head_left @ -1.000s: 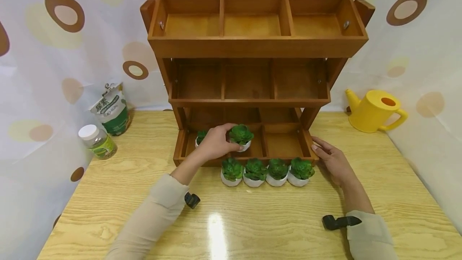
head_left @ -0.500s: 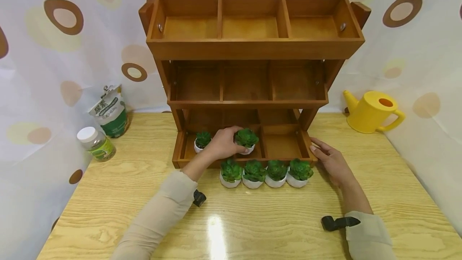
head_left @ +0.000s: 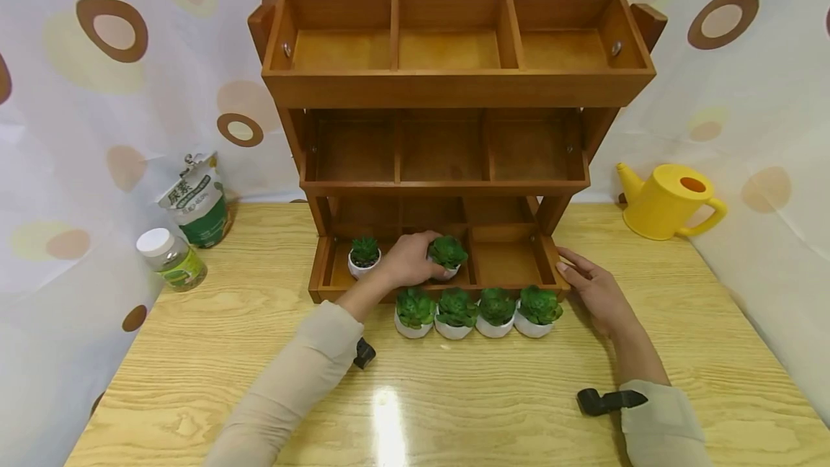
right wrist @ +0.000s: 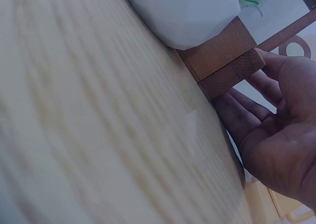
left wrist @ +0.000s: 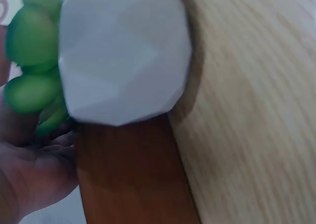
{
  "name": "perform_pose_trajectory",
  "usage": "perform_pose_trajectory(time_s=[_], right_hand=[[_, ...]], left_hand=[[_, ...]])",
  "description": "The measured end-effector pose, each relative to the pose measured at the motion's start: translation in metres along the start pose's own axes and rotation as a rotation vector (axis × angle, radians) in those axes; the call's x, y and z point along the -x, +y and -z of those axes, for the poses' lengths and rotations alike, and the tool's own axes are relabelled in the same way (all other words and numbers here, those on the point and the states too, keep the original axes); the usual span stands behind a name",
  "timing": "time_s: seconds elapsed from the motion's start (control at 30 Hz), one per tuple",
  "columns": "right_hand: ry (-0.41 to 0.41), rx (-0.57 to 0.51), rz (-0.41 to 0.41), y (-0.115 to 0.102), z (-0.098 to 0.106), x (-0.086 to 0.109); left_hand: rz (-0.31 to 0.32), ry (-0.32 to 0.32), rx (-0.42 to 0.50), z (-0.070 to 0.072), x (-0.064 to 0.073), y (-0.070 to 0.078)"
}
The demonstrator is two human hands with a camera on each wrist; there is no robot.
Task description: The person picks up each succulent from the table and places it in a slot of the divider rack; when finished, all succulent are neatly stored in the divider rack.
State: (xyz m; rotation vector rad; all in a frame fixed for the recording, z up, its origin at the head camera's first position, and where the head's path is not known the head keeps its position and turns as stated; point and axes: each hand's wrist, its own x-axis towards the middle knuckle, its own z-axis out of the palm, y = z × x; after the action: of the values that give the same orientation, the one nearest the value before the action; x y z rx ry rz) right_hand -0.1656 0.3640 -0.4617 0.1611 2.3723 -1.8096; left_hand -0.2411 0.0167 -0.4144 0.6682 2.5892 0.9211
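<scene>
My left hand (head_left: pixel 408 259) holds a small potted succulent (head_left: pixel 447 252) in the middle compartment of the wooden shelf's (head_left: pixel 457 89) lowest tier. Its white pot is partly hidden by my thumb. Another potted succulent (head_left: pixel 364 254) stands in the left compartment of that tier. My right hand (head_left: pixel 595 292) rests against the right end of the lowest tier, its fingertips touching the wood (right wrist: pixel 232 76). Several white-potted succulents (head_left: pixel 456 314) stand in a row on the table, in front of the shelf. In the left wrist view, one white pot (left wrist: pixel 123 56) fills much of the frame.
At the left of the table (head_left: pixel 506 409) stand a clear jar (head_left: pixel 173 259) with a white lid and a green-and-white bag (head_left: pixel 201 204) with a clip. A yellow watering can (head_left: pixel 674 200) is at the right. The shelf's upper tiers rise above the hands.
My left hand has moved slightly right with the succulent, farther into the middle compartment, uncovering the succulent at its left. The right hand stays against the shelf's end.
</scene>
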Motion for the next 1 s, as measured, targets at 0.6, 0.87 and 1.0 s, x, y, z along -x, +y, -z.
perform_pose_trajectory(time_s=[0.6,0.87,1.0], right_hand=[[0.001,0.032,0.007,0.001,0.0,-0.001],[0.014,0.024,0.017,0.0,0.001,-0.003],[0.017,0.031,0.009,0.002,0.002,-0.003]], left_hand=[[0.052,0.028,0.026,0.002,0.006,0.003],[-0.033,0.09,0.107,0.02,0.043,-0.002],[-0.06,0.093,0.102,0.027,0.067,-0.007]])
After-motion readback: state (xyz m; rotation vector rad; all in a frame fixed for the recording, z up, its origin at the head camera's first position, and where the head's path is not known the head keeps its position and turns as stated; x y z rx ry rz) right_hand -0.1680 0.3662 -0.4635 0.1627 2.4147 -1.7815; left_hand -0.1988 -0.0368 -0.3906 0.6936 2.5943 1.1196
